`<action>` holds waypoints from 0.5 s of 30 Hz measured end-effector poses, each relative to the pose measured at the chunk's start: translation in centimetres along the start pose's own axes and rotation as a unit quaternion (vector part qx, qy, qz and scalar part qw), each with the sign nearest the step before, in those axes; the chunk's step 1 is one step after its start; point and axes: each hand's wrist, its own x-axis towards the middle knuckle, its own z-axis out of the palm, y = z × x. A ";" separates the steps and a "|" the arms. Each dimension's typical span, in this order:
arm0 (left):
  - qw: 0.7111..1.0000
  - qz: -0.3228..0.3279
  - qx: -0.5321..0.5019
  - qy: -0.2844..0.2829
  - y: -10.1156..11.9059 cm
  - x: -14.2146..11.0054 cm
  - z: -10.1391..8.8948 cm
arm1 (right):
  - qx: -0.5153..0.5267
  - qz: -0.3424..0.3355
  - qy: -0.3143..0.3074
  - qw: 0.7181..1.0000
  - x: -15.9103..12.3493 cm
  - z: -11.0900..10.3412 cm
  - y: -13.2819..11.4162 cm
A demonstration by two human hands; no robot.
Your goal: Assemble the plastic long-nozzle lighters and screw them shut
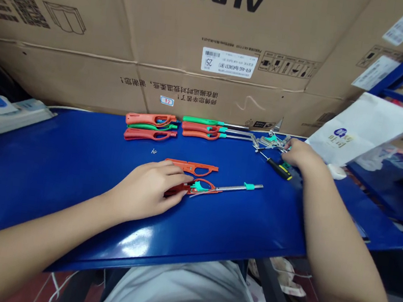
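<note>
My left hand [152, 186] lies on the blue table [53, 171], fingers curled onto the handle end of an opened orange lighter [211, 188] with a metal tube and teal collar. A loose orange handle shell [194, 168] lies just above my fingers. My right hand [299, 154] reaches to the back right and closes over a heap of small metal and teal parts [271, 141]; what its fingers hold is hidden. A yellow-and-black screwdriver [279, 167] lies beside that hand.
Orange and green handle shells [150, 127] and three long lighters [215, 129] lie along the back edge. Large cardboard boxes [200, 47] wall the rear. A white power strip [9, 113] sits at left, a white bag [360, 127] at right. A tiny screw [154, 151] lies mid-table.
</note>
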 end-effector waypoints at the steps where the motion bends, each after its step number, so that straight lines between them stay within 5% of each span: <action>1: 1.000 0.002 -0.003 0.004 0.0 0.0 0.0 | 0.003 -0.001 -0.012 1.000 -0.2 -0.3 0.1; 8: 1.000 -0.004 0.001 -0.010 0.0 -0.1 -0.2 | 0.106 0.031 -0.113 0.987 -1.2 -1.4 0.6; 15: 0.999 -0.011 0.010 -0.035 0.0 0.0 -0.2 | 0.131 0.008 -0.094 0.987 -1.0 -1.2 0.2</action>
